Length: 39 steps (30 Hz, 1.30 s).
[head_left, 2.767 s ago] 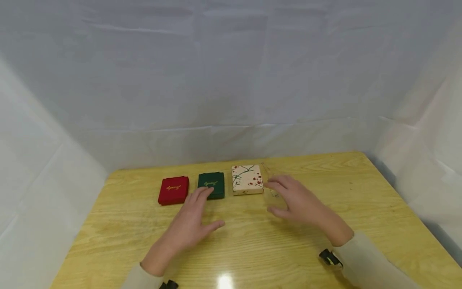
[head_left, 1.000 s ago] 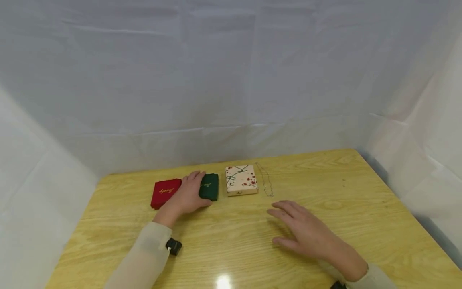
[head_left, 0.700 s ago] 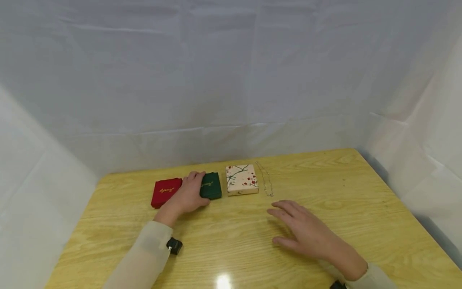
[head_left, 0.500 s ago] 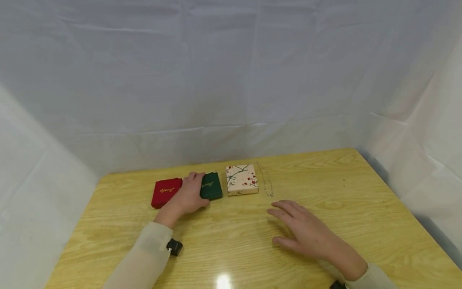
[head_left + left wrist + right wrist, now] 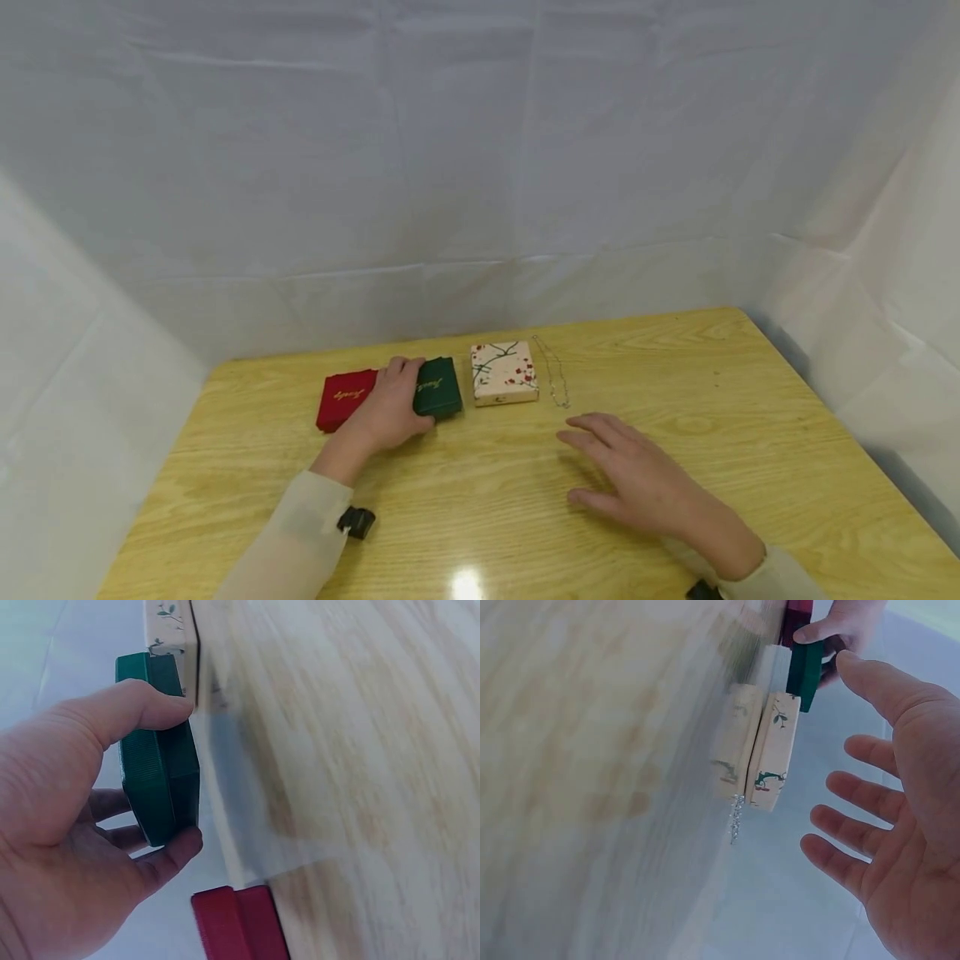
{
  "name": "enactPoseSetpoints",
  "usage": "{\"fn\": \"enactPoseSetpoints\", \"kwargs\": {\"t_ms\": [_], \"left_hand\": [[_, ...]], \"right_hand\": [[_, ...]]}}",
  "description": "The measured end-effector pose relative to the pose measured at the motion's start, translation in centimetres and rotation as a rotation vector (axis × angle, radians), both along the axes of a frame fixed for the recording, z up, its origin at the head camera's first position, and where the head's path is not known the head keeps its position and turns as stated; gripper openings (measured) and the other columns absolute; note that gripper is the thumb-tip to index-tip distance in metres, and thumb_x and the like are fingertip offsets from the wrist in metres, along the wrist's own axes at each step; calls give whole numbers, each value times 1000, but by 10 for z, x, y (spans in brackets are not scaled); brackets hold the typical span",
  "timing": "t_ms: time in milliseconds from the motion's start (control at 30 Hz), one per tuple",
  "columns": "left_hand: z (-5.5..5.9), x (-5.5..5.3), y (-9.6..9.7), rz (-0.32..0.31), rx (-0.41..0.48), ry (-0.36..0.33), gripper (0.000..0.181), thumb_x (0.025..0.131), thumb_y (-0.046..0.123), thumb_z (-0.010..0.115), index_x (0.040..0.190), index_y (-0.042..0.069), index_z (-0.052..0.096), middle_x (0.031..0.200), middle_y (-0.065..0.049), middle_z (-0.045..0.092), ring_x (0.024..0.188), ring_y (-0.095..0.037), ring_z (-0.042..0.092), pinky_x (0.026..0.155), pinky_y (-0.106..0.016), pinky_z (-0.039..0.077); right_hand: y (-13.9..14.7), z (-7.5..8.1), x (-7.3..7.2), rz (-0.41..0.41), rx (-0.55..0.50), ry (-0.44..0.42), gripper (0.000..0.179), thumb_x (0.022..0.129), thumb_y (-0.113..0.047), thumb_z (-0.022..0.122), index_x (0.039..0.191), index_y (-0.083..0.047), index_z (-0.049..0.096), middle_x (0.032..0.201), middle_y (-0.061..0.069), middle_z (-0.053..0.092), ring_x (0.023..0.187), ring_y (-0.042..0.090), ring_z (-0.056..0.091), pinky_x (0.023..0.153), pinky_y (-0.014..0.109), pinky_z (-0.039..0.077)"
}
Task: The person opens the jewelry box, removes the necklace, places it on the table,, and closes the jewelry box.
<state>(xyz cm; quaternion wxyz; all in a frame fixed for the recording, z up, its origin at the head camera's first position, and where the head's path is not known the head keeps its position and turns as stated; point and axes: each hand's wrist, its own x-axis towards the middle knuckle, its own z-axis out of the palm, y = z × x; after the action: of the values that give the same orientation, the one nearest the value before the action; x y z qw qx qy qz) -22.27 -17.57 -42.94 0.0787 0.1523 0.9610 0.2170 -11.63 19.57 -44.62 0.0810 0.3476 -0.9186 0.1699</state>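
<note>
My left hand (image 5: 392,410) grips a green jewelry box (image 5: 441,392) with gold lettering, thumb on the near side and fingers on the far side. In the left wrist view, the green box (image 5: 159,780) is tilted and shows a gap to the table. Left of it lies a red jewelry box (image 5: 345,398), partly behind the hand. A cream box (image 5: 504,372) with a red flower and green branch pattern sits to the right. Beside that, a thin silvery necklace (image 5: 557,379) is stretched on the table. My right hand (image 5: 637,483) hovers nearer me, fingers spread and holding nothing.
All of this lies on a light wooden table (image 5: 480,500). White cloth (image 5: 465,167) hangs behind the table's back edge and at both sides. A small black device (image 5: 356,522) is strapped at the left sleeve.
My left hand has moved from in front of the green box to grip it by its edges, and the box has shifted slightly. My right hand has drawn back toward me from beside the necklace.
</note>
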Motion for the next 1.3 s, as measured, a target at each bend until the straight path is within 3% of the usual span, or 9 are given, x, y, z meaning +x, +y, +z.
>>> {"fn": "enactPoseSetpoints", "kwargs": {"t_ms": [500, 767, 1067, 1300], "left_hand": [[14, 31, 8, -14, 25, 71, 98, 85, 22, 90, 161, 0, 33, 154, -22, 38, 133, -40, 41, 105, -57, 49], [16, 49, 17, -42, 24, 98, 99, 83, 24, 93, 161, 2, 35, 150, -18, 42, 130, -38, 42, 102, -53, 52], [19, 68, 33, -51, 18, 120, 99, 79, 24, 95, 159, 4, 40, 148, -13, 45, 128, -34, 45, 101, -47, 53], [17, 79, 45, -95, 28, 133, 102, 78, 26, 96, 159, 3, 40, 149, -13, 45, 125, -32, 46, 102, -46, 52]], "right_hand": [[0, 6, -7, 24, -4, 76, 75, 90, -43, 86, 150, -11, 57, 154, 9, 52, 138, 29, 52, 109, 52, 49], [-4, 13, -8, 11, 11, 21, 78, 93, -44, 83, 156, -11, 50, 156, 11, 50, 142, 30, 49, 112, 52, 46], [-10, 17, -13, 25, 10, 12, 81, 93, -45, 82, 158, -11, 47, 156, 9, 50, 142, 27, 49, 115, 49, 44], [-17, 19, -16, 35, 19, 1, 85, 93, -48, 82, 159, -11, 45, 157, 8, 49, 143, 25, 48, 115, 48, 44]]}}
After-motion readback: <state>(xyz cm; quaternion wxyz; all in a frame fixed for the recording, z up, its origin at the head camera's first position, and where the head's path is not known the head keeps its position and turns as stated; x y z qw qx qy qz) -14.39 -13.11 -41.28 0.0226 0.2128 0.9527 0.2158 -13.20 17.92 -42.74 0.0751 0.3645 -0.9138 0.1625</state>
